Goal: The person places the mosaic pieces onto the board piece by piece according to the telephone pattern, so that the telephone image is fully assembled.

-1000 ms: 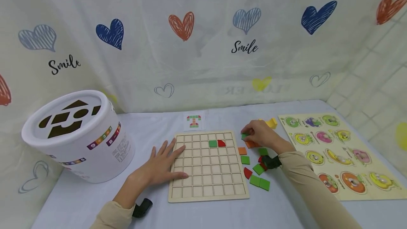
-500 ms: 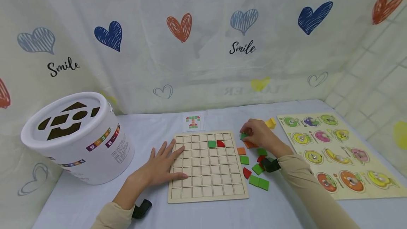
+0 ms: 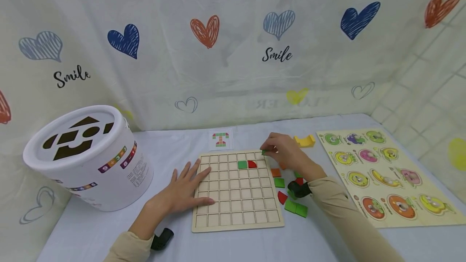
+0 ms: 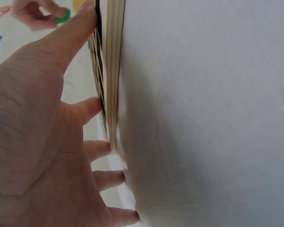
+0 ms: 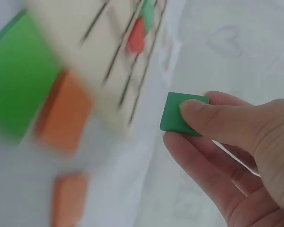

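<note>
My right hand (image 3: 285,151) pinches a green square tile (image 5: 173,113) between thumb and fingers, over the far right corner of a wooden grid board (image 3: 233,193). With fingers spread, my left hand (image 3: 185,189) rests on the board's left edge; in the left wrist view its thumb and index fingertips lie along the rim. On the board, a green square (image 3: 242,165) and a red quarter-circle (image 3: 252,164) sit side by side in the second row from the far edge. Beyond the board lies a small card (image 3: 220,138) printed with a red, green and orange T-shaped pattern.
Loose tiles lie right of the board, among them an orange one (image 3: 276,172), a red quarter-circle (image 3: 282,197) and green squares (image 3: 295,208). Farther back are yellow pieces (image 3: 306,141). A fruit puzzle board (image 3: 386,177) lies at right; a white bucket (image 3: 91,157) stands at left.
My right hand has moved left with the green tile, from above the loose pieces to the board's far right corner. More of the yellow pieces shows. My left hand stays on the board.
</note>
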Tool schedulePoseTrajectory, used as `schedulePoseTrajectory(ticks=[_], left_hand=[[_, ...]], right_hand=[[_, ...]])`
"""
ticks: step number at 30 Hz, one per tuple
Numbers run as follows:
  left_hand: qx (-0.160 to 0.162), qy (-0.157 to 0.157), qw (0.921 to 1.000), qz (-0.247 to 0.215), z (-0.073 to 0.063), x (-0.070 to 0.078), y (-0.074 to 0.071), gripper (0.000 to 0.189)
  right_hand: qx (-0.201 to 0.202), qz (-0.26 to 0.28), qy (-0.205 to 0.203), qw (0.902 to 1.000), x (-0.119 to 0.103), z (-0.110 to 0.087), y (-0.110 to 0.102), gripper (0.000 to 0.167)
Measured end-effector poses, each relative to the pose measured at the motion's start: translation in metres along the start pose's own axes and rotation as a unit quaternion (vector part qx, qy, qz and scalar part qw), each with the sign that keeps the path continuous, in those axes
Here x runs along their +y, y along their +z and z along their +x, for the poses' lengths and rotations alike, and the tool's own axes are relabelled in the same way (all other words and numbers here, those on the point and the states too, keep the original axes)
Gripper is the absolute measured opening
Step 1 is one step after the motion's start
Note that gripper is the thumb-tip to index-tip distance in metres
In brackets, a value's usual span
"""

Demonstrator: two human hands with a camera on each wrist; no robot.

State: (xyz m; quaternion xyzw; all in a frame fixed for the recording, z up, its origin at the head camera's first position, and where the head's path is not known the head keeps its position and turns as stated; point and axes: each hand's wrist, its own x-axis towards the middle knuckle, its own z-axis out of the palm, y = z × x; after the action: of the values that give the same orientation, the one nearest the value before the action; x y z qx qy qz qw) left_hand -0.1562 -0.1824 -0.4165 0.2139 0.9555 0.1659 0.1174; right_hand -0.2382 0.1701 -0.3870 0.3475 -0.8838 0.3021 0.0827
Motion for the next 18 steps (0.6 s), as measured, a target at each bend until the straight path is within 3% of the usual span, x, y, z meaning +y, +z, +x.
schedulePoseTrajectory(ticks=[9, 18], left_hand=[[0.0, 0.004, 1.0, -0.006, 0.003, -0.002, 0.003, 0.098], [0.001, 0.003, 1.0, -0.007, 0.001, -0.003, 0.002, 0.098]], right_hand=[[-0.024, 0.046, -0.046, 0.9976, -0.025, 0.025, 0.015, 0.016], [-0.062, 0.098, -0.031, 0.9928, -0.033, 0.031, 0.042, 0.016]])
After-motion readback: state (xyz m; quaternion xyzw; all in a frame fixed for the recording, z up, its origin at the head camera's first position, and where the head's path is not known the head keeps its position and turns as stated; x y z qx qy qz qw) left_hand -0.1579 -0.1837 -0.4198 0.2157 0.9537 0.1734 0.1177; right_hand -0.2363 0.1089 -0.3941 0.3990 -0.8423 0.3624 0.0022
